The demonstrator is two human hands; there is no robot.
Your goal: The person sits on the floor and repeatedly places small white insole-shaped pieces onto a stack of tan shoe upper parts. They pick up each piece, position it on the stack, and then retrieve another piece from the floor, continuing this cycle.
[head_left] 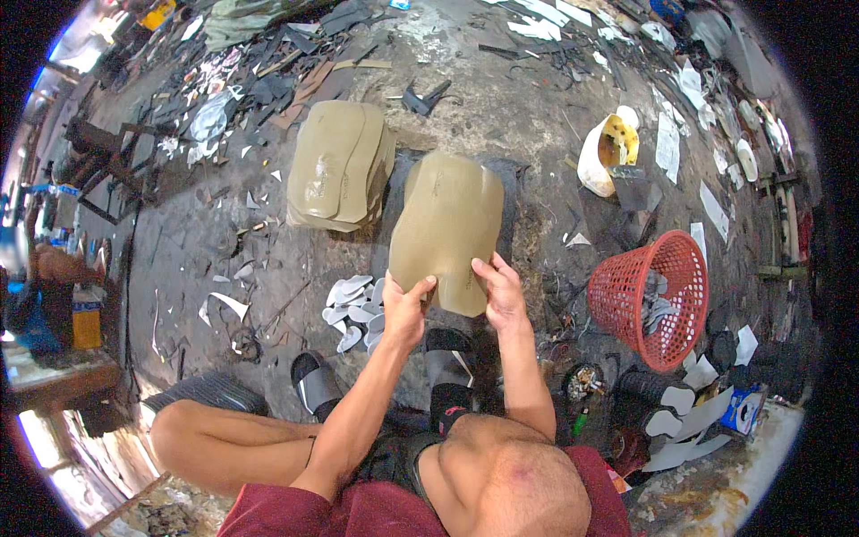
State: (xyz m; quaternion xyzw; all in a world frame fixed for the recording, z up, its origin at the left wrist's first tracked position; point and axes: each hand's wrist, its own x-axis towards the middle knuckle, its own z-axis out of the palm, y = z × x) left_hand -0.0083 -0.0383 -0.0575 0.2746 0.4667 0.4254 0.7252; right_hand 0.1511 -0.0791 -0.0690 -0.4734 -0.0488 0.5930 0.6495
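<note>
An olive-beige rubbery sheet (pixel 447 219) with wavy sides and a notch in its near edge is held between my two hands, over a dark slab. My left hand (pixel 404 309) is closed on its near left corner, thumb on top. At the near right edge my right hand (pixel 501 294) grips it too, the thumb lying on the upper face. Whether more sheets lie beneath the held one I cannot tell. Left of it rests a stack of similar sheets (pixel 335 166). Small grey-white sole-shaped pieces (pixel 356 306) are heaped near my left hand.
A red plastic basket (pixel 617 295) leans at the right with grey cloth-like stuff inside. Beyond it lies a cut yellow-white container (pixel 598 161). Dark scraps (pixel 277 85) litter the far floor. A dish of cigarette butts (pixel 586 382) sits near my right knee.
</note>
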